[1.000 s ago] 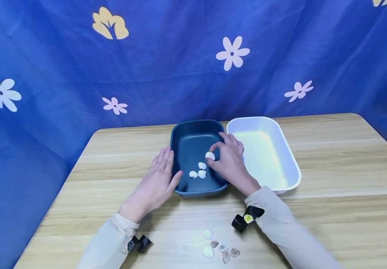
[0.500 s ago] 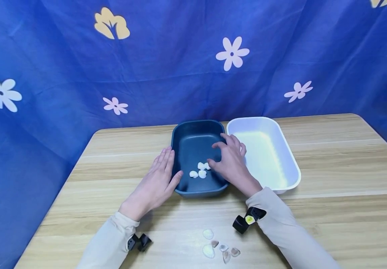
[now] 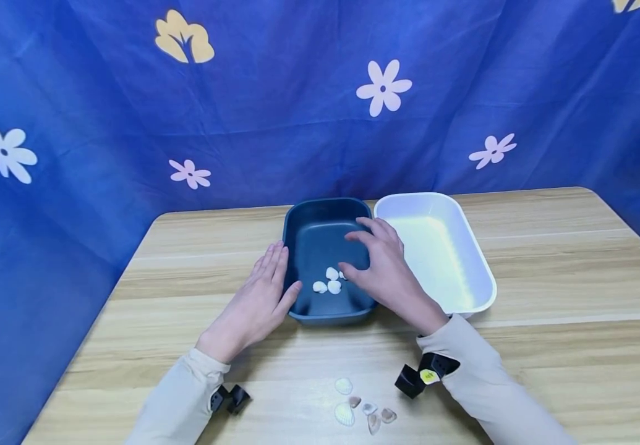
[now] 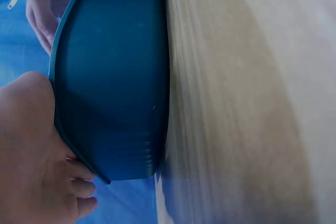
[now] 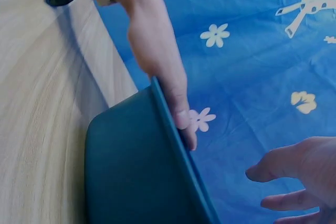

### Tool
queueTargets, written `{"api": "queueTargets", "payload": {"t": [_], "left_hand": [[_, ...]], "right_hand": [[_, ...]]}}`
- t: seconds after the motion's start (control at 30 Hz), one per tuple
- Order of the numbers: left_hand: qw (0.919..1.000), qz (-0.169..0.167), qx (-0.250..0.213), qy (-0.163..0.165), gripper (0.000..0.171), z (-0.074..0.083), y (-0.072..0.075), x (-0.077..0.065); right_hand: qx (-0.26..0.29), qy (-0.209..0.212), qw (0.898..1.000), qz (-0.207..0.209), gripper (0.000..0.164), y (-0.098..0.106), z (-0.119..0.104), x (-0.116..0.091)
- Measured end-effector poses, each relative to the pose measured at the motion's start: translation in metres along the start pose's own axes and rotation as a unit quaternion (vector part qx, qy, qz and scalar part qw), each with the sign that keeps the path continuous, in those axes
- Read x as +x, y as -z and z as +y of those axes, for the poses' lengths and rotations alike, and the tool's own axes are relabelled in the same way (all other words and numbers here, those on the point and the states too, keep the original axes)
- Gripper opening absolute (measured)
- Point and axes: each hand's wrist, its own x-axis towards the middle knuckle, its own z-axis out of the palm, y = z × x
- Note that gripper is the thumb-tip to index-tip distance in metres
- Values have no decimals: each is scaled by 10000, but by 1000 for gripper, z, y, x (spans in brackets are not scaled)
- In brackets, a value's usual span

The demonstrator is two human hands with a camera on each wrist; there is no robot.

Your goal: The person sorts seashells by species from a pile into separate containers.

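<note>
My left hand rests with straight fingers against the left rim of a dark teal tub. In the left wrist view that hand lies along the edge of the tub. Over the tub's right side hovers my right hand, thumb and fingers spread apart with nothing between them. Several white seashells lie clustered on the tub's floor; one is partly hidden behind the right thumb. The right wrist view shows the right hand above the rim, fingers parted.
A white tub stands right beside the teal one. Several loose seashells, white and brownish, lie on the wooden table near its front. A blue curtain with printed flowers hangs behind the table.
The right hand lowered a white scallop-like seashell into the teal tub and let go of it beside the others. Its fingers have since spread and lifted slightly. The left hand stayed put.
</note>
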Motion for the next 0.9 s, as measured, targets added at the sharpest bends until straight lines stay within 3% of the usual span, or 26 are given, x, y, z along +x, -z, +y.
{"api": "queueTargets", "payload": {"t": [0.33, 0.67, 0.9], "left_hand": [[10000, -77, -24, -40, 70, -2, 4, 3], [9998, -180, -101, -58, 70, -3, 9, 5], [9996, -258, -152, -11, 69, -3, 14, 6]], "right_hand": [[342, 120, 9993, 75, 39, 18, -3, -17], [971, 1298, 9866, 203, 30, 30, -8, -53], [1271, 1791, 9752, -269, 24, 22, -8, -73]]}}
